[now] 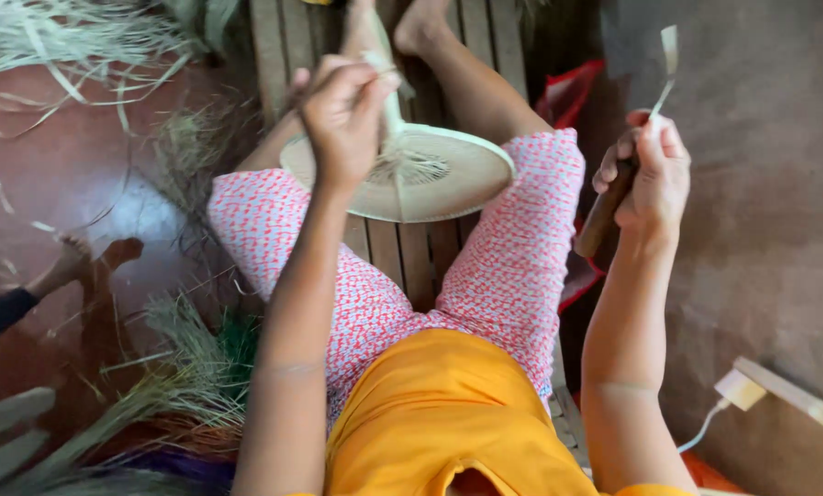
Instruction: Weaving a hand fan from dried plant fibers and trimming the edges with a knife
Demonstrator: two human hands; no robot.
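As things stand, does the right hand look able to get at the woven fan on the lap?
Probably yes. The right hand is raised to the side, and open air lies between it and the woven fan. But it grips a brown-handled tool and a thin strip, so its fingers are occupied.

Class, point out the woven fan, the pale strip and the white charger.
woven fan (pixel 448 188), head view, on its round blade.
pale strip (pixel 668 55), head view, near its upper end.
white charger (pixel 740 389), head view, on its body.
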